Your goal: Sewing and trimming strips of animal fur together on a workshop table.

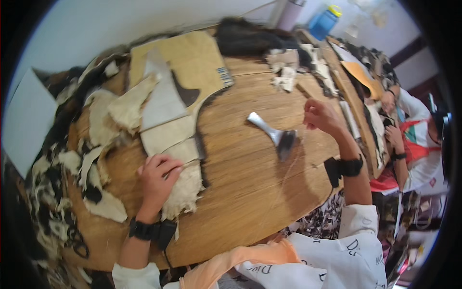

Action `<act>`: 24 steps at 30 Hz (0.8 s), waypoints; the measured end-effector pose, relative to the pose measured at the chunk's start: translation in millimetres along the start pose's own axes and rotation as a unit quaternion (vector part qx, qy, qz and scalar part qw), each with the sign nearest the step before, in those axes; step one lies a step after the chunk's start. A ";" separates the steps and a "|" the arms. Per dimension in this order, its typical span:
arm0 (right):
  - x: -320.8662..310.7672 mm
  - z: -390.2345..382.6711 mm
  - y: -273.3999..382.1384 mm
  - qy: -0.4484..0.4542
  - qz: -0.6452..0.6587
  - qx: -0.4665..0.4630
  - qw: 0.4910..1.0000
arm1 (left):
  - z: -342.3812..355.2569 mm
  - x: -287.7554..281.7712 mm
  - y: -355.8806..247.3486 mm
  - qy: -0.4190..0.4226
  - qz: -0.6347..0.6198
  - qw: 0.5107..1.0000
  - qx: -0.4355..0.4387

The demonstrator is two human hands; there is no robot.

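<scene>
The left grip (pixel 160 179) is the nearer of the two: its fingers are bent and close together, resting on the shaggy near end of a pale panelled piece (pixel 169 139); whether they pinch its edge cannot be told. The right grip (pixel 323 117) is raised over the right part of the wooden tabletop (pixel 236 192), with its fingers curled in. A faint thin line runs down just beside it, and whether the fingers are closed on anything cannot be made out.

Nearest of all, at the lower edge, are the person's white printed clothing (pixel 332 262) and an orange cloth (pixel 236 255). Each wrist wears a black band. Black looped handles (pixel 79 243) lie toward the lower left, near the tabletop's edge.

The pale panelled piece runs away from the left grip, its panels meeting at visible seams. To its left lie loose pale and dark hide scraps (pixel 103 207). To its right, well apart from it and between the two grips, lies a brush (pixel 267 129) with a silver handle and dark bristles.

Farther off, a grey-white pointed piece (pixel 161 91) lies over a large yellow sheet (pixel 192 53). Black fur (pixel 252 37) is bunched beyond, with a blue bottle (pixel 325 22) with a yellow top to its right. At the far right, another person (pixel 416 149) in red and white has both hands near more hide pieces.
</scene>
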State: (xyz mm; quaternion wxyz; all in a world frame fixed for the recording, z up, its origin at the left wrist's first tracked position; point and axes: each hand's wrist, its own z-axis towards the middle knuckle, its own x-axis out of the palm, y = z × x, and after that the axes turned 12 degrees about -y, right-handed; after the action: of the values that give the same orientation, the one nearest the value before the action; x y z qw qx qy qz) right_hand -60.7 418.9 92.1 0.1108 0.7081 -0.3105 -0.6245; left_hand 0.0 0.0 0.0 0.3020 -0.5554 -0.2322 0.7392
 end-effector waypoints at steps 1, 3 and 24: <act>7.7 -7.5 12.7 -0.007 0.043 -0.010 0.999 | -1.6 -0.1 -1.7 -0.006 0.013 1.000 0.020; 31.3 -18.1 39.4 -0.018 0.014 -0.140 0.990 | -0.8 -1.4 -2.8 -0.021 0.010 0.998 0.051; 189.0 -18.9 129.5 0.111 0.182 -0.486 0.847 | 5.6 -5.7 -5.5 -0.017 -0.039 0.999 0.023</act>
State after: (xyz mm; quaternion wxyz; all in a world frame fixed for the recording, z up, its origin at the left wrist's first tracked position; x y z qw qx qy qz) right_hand -76.6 203.9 12.2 0.5865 0.5589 -0.0762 -0.5812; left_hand -3.2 -0.2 9.1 0.3391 -0.5260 -0.2422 0.7414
